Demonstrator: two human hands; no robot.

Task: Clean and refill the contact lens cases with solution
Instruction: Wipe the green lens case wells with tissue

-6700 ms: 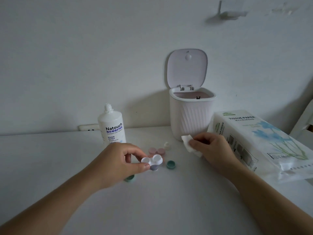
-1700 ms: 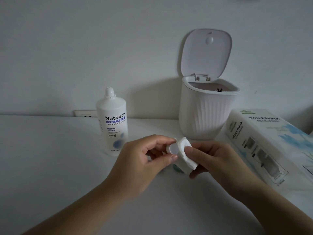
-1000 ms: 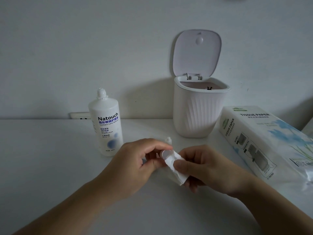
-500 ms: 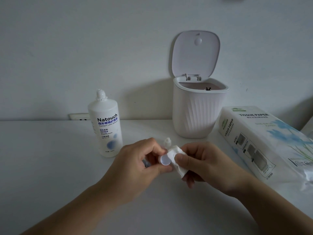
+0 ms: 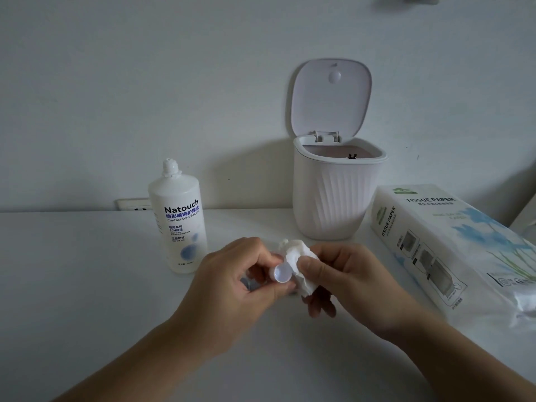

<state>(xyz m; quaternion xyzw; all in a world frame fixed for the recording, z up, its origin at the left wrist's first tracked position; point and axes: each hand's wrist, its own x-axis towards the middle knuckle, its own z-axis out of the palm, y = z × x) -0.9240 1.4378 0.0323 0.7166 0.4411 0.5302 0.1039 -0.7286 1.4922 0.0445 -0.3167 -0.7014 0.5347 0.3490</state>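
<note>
Head view: left hand (image 5: 232, 288) pinches lens case (image 5: 281, 273); right hand (image 5: 345, 274) grips tissue (image 5: 298, 258).

A small white ribbed plastic bin (image 5: 330, 198) stands at the back of the white counter (image 5: 87, 285), its hinged lid (image 5: 330, 97) upright against the wall. A white wall socket (image 5: 135, 204) sits left of it.

Home setting, likely bedroom or bathroom counter: plain white tabletop (image 5: 72, 285) against a bare white wall (image 5: 145, 82), small white ribbed lidded bin (image 5: 330, 198) at its back edge, soft pack of tissue paper (image 5: 452, 245) at right edge, wall socket (image 5: 135, 204).
</note>
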